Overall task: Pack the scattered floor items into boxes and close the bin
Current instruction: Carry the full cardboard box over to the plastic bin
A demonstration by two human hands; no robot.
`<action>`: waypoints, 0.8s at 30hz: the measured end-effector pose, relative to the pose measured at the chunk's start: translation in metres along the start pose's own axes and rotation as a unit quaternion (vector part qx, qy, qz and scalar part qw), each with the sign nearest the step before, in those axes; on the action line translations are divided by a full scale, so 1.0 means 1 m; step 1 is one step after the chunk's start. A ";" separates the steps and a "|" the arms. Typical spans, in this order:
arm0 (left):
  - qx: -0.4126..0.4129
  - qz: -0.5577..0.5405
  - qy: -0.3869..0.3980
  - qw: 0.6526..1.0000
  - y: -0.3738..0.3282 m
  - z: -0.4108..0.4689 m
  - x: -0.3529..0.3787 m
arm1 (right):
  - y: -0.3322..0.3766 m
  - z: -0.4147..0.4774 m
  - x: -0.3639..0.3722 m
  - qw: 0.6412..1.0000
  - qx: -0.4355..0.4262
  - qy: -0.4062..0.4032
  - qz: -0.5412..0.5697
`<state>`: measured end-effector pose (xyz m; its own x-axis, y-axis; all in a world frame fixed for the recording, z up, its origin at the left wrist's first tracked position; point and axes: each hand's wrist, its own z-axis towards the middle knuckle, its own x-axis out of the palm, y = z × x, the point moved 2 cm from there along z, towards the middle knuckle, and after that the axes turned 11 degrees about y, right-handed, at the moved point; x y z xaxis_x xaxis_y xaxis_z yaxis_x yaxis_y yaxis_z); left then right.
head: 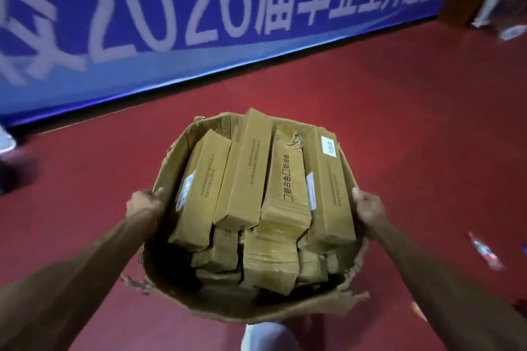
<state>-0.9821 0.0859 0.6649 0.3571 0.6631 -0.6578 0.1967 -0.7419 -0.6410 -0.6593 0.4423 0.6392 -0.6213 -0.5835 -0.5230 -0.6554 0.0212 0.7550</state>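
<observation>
A large open cardboard box (228,305) with torn, bulging walls sits in the middle of the view above the red floor. Several long narrow cardboard cartons (245,171) fill it, lying lengthwise and stacked in layers. My left hand (145,202) grips the box's left wall. My right hand (369,206) grips its right wall. Both arms reach forward from the lower corners. The box's underside is hidden.
A blue banner (142,23) with large white characters lies on the red floor (413,122) at the back. Small wrappers (484,251) lie on the floor at right. A brown object (462,0) and blurred items stand at the top right. A white shoe (265,336) shows below the box.
</observation>
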 end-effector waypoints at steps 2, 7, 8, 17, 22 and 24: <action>-0.034 -0.022 -0.033 0.999 0.009 0.035 -0.027 | 0.041 0.041 0.044 1.000 -0.014 0.022 -0.014; -0.108 -0.060 -0.095 0.988 0.024 0.101 -0.086 | 0.153 0.120 0.152 0.992 -0.049 0.113 -0.028; -0.120 -0.068 -0.112 0.984 0.027 0.113 -0.099 | 0.176 0.132 0.173 0.989 -0.056 0.131 -0.031; -0.224 -0.130 -0.196 0.946 0.088 0.228 -0.203 | 0.364 0.190 0.356 0.953 -0.143 0.248 -0.097; -0.242 -0.152 -0.198 0.938 0.121 0.320 -0.258 | 0.452 0.205 0.473 0.940 -0.179 0.253 -0.142; -0.247 -0.151 -0.197 0.937 0.126 0.357 -0.285 | 0.486 0.207 0.519 0.937 -0.176 0.260 -0.151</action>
<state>-1.3848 -0.1605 0.6305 -0.1292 0.7635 -0.6328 0.6671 -0.4052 -0.6251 -1.3891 0.3177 0.6532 -0.0773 -0.8379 -0.5403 -0.5284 -0.4251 0.7349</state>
